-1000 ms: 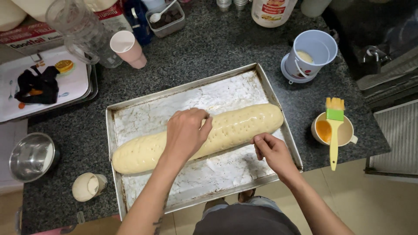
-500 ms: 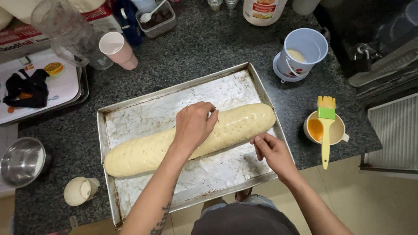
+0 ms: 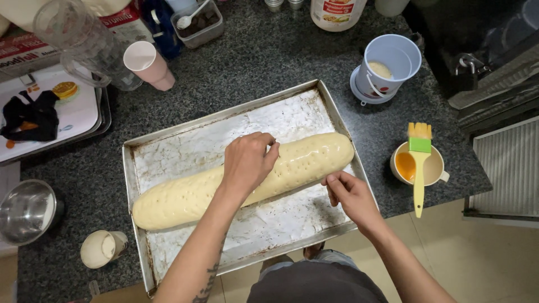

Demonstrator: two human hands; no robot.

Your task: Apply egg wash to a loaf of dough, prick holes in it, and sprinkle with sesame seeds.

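1. A long pale dough log (image 3: 191, 196), dotted with small pricks, lies slantwise across the metal baking tray (image 3: 168, 140), its fat end toward the tray's far right corner.
2. The left hand (image 3: 247, 163) rests on top of the dough log near its middle, fingers curled together and pinched at the tips; I cannot tell whether they hold anything.
3. The right hand (image 3: 348, 193) sits at the dough log's near right side, fingertips drawn together and touching the dough's edge.
4. Right of the tray stands a cup of orange liquid (image 3: 405, 166) with a yellow-and-green brush (image 3: 419, 168) laid across it.
5. Beyond the tray's right corner is a pale blue cup (image 3: 393, 62); beyond its left corner, a pink cup (image 3: 149, 64).
6. Left of the tray sits a steel bowl (image 3: 25, 210).
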